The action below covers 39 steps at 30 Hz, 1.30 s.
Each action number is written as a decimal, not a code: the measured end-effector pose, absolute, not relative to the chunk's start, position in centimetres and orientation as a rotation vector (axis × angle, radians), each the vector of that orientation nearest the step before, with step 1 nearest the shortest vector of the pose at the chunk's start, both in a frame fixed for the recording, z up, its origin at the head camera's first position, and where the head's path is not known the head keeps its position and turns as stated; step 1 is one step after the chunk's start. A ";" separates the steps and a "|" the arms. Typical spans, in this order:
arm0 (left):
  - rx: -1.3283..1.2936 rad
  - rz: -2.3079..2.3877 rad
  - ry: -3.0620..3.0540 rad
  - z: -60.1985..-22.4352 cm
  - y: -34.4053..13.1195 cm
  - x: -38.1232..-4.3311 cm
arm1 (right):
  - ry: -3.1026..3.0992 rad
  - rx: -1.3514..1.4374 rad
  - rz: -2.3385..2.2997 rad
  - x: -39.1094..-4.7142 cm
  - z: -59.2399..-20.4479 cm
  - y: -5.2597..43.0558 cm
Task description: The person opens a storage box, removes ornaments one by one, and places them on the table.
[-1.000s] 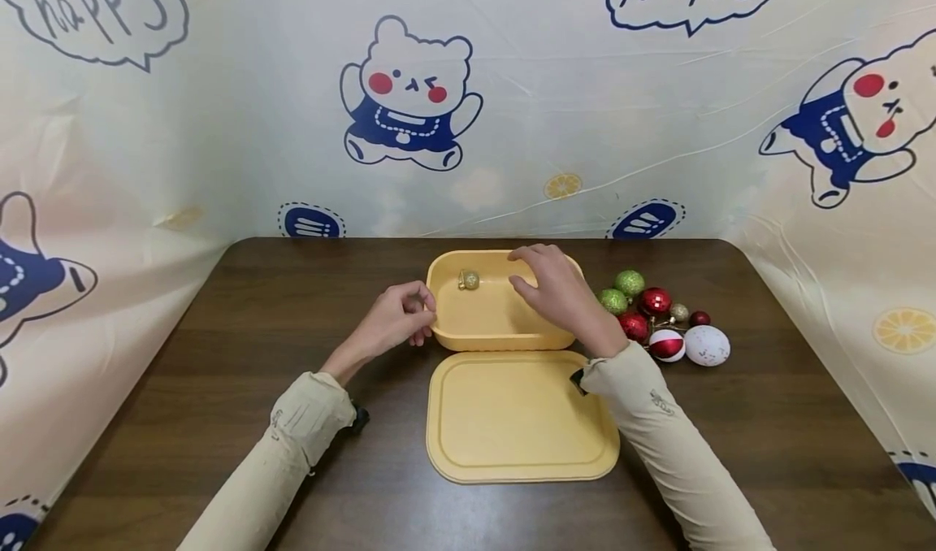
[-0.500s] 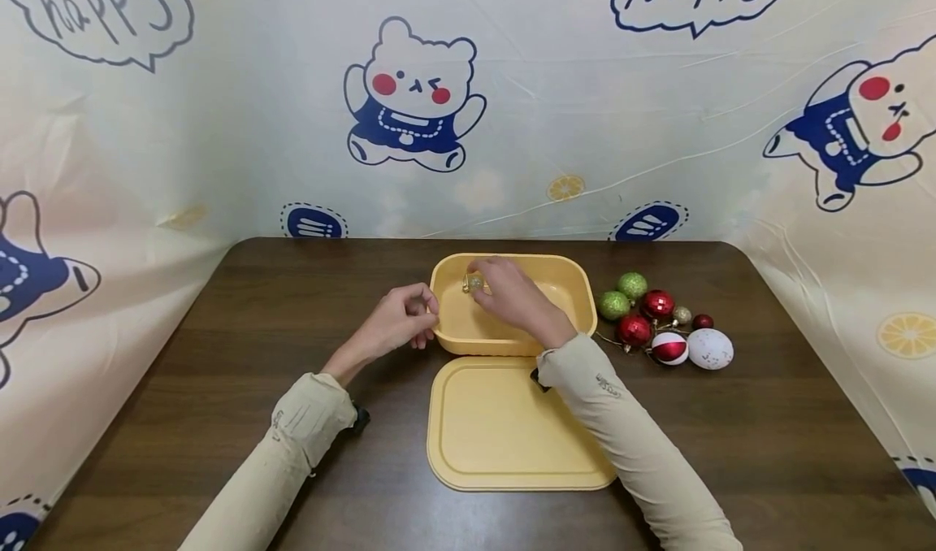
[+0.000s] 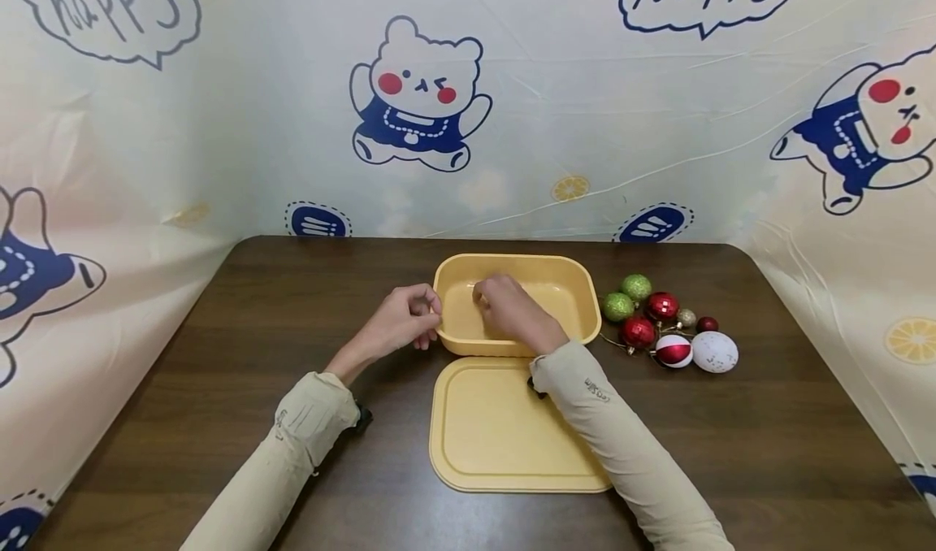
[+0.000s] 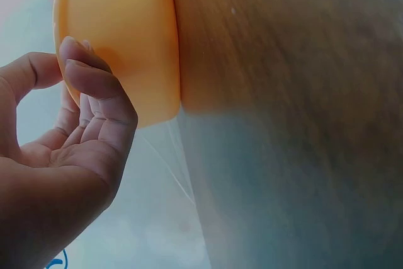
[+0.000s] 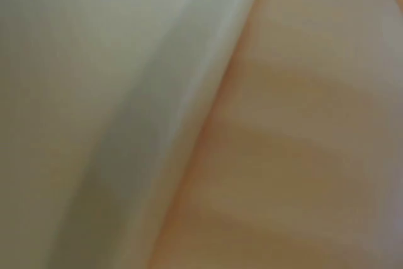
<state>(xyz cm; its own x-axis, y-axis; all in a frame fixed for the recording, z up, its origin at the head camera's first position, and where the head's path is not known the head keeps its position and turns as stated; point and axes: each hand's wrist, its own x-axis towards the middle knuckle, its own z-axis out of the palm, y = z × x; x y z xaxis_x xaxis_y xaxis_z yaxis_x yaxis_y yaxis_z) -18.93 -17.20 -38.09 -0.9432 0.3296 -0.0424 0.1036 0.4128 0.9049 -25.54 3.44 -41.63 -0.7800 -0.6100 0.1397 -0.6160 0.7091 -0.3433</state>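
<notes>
A yellow plastic box (image 3: 570, 323), without its lid on, stands on the dark wood table. At its left end my left hand (image 3: 402, 317) pinches the rim between thumb and fingers; the left wrist view has this hand (image 4: 88, 118) up close against the box wall (image 4: 138, 48). My right hand (image 3: 512, 307) reaches down inside the box, its fingers curled together around a small gold glitter bauble, which the hand hides. In the right wrist view there are only blurred close-ups of the lid (image 5: 94, 92) and the ribbed box side (image 5: 283, 155).
The flat yellow lid (image 3: 504, 429) lies directly in front of the box, partly under the right sleeve (image 3: 614, 429). Right of the box sit green baubles (image 3: 618, 307), red baubles (image 3: 662, 306), a red-and-white ball (image 3: 673, 351) and a speckled white egg (image 3: 714, 352). A printed cloth (image 3: 541, 128) hangs behind.
My right hand has moved left and down inside the box, its fingers closing over the gold bauble, which is no longer visible. My left hand keeps its place at the rim.
</notes>
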 end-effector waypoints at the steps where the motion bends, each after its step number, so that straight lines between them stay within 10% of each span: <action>1: 0.381 1.545 2.452 -38.1 -17.2 -19.0 | -2.895 1.023 0.603 -25.5 -41.6 3.5; 39: 0.409 1.608 2.443 -41.4 -18.0 -20.7 | -2.876 0.895 0.759 -24.7 -39.4 6.9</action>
